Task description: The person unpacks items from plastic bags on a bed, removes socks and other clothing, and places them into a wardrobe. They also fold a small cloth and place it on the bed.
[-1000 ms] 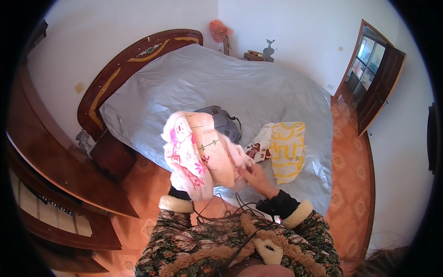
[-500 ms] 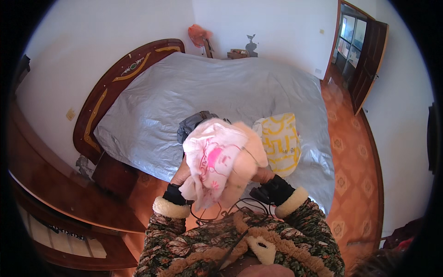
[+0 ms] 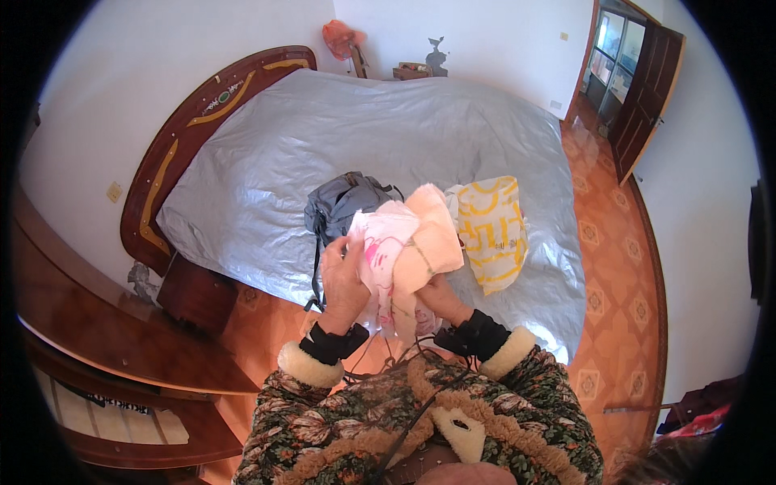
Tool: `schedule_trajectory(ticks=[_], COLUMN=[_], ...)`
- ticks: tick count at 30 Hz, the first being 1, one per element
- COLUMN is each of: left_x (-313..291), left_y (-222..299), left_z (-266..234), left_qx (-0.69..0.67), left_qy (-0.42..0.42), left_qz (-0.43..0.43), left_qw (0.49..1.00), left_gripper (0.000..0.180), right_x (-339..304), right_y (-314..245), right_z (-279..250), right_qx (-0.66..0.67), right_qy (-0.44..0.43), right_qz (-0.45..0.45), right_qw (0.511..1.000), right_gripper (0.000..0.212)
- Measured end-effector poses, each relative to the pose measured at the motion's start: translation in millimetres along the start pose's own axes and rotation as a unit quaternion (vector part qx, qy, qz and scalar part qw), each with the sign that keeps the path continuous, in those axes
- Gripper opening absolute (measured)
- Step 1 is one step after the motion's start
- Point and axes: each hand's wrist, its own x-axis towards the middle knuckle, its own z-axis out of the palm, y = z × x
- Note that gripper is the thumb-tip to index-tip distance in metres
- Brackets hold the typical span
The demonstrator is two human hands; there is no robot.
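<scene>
In front of me I hold up a peach-coloured towel (image 3: 437,234), folded and fluffy, together with a thin white-and-pink bag (image 3: 373,242) with pink print. My left hand (image 3: 343,281) grips the bag's left edge, fingers bent at its side. From below, my right hand (image 3: 444,299) holds the towel, its fingertips hidden behind the cloth. Just beyond my left hand a dark grey backpack (image 3: 343,202) lies on the bed, one strap hanging over the edge. To the right of the towel is a white plastic bag (image 3: 493,230) with yellow print.
A silvery sheet (image 3: 388,137) covers the bed, with a dark wooden headboard (image 3: 166,162) at its left. Wooden furniture (image 3: 121,347) stands at the lower left. Patterned tiles (image 3: 618,323) run along the right toward an open door (image 3: 647,97). Dark cables (image 3: 364,376) hang near my waist.
The bag and towel have turned, showing more towel. My left hand has come up from below to the bag's left side. More of the backpack shows, and the view has tilted slightly down.
</scene>
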Motion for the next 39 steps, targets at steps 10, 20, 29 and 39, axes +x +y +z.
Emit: schedule_trajectory(ticks=[10, 20, 29, 39], left_x=[-24.9, -44.2, -41.0, 1.3], left_y=[-8.1, 3.2, 20.2, 100.1], left_z=[8.0, 18.5, 101.1, 166.3], left_qx=[-0.586, -0.442, -0.499, -0.131], left_qy=[-0.280, -0.215, -0.190, -0.153], left_qz=[-0.294, -0.095, -0.121, 0.155], left_qw=[0.701, 0.866, 0.837, 0.967], left_gripper=[0.075, 0.047, 0.055, 0.058], right_x=[1.7, -28.8, -37.3, -33.6], right_y=[-15.6, -26.9, -18.0, -39.2], right_z=[15.7, 18.0, -30.4, -116.2], right_qx=[-0.397, -0.436, -0.277, -0.120], right_qy=[-0.095, 0.020, 0.197, 0.266], right_qz=[-0.012, -0.081, -0.109, -0.119], right_qw=[0.913, 0.896, 0.934, 0.949], right_gripper=[0.044, 0.031, 0.029, 0.031])
